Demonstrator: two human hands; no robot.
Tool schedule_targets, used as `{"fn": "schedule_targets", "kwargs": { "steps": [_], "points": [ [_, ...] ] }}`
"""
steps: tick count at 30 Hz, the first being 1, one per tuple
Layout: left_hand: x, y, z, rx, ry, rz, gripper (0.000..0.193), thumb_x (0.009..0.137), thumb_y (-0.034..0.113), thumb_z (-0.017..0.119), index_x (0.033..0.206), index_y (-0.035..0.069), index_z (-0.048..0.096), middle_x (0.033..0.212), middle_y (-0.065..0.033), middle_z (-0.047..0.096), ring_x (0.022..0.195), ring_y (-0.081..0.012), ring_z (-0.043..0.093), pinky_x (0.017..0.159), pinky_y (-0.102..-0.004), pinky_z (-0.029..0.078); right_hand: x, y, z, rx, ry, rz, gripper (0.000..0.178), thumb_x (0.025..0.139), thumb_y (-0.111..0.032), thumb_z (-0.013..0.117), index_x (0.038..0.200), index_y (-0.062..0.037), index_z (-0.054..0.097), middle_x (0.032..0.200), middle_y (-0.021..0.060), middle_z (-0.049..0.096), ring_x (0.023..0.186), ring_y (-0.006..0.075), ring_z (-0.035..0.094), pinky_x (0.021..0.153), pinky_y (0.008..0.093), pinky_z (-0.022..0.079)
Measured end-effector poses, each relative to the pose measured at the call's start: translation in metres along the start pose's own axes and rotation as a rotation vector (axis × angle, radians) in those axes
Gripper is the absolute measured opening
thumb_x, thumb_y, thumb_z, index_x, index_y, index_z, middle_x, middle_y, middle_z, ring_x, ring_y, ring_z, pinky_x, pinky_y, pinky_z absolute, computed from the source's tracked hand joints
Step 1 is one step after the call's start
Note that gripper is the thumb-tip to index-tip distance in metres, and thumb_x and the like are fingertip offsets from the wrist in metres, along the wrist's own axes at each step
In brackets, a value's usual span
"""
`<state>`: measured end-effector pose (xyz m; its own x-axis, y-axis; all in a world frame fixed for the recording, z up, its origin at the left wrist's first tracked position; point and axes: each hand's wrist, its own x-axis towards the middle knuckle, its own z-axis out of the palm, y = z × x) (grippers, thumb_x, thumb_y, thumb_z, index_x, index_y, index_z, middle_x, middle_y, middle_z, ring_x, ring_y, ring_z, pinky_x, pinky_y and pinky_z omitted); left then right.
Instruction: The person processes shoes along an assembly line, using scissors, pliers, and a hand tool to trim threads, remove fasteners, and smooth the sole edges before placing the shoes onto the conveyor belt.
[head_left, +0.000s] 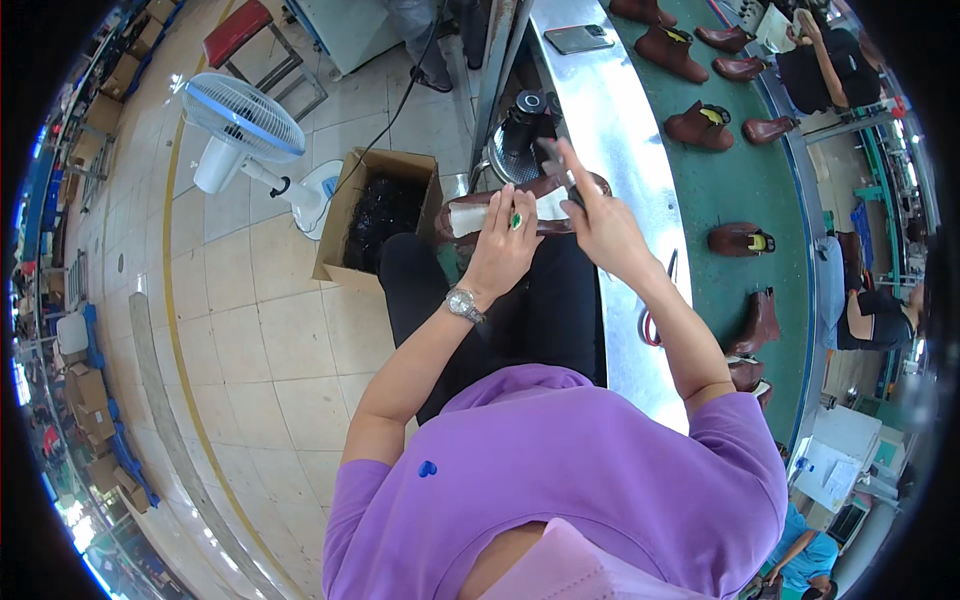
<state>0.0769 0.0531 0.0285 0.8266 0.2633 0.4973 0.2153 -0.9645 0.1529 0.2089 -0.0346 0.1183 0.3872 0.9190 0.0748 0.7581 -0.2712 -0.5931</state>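
A brown leather boot (467,219) lies sole up across my lap, with a whitish patch along its underside. My left hand (497,262) is laid over the sole with its fingers close together, gripping the boot; a green-stoned ring and a wristwatch are on this hand and wrist. In my right hand (612,235) is a hammer (553,160), its dark head raised just above the far side of the boot. The fingers wrap the handle, which is mostly hidden. Part of the boot is hidden under both hands.
Left of my knees stands a cardboard box (330,238) of black material, beside a fan (245,118). The metal bench (640,175) on my right carries a phone (578,38) and red-handled scissors (651,325). Beyond it, a green conveyor (690,200) bears several brown boots. Co-workers sit further right.
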Motion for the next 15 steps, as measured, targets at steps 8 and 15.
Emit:
{"fn": "schedule_targets", "kwargs": {
  "steps": [8,15],
  "points": [
    [-0.004,0.0,0.007,-0.033,0.022,-0.037,0.057,0.074,0.019,0.066,0.12,-0.009,0.046,0.118,-0.0247,0.048,0.123,-0.0391,0.038,0.103,-0.0451,0.032,0.0,-0.019,0.004,-0.212,-0.102,0.036,0.071,0.084,-0.01,0.051,0.143,-0.0255,0.014,0.063,0.0212,0.06,0.059,0.0391,0.06,0.058,0.0487,0.047],
    [-0.006,-0.003,0.011,-0.1,0.096,-0.053,0.053,0.071,0.017,0.069,0.114,-0.007,0.048,0.116,-0.0243,0.05,0.122,-0.0384,0.039,0.103,-0.0442,0.033,0.001,-0.017,0.008,-0.341,-0.216,-0.018,0.073,0.083,-0.01,0.051,0.143,-0.0255,0.014,0.062,0.0222,0.059,0.059,0.0395,0.06,0.056,0.0492,0.047]
  ]
}}
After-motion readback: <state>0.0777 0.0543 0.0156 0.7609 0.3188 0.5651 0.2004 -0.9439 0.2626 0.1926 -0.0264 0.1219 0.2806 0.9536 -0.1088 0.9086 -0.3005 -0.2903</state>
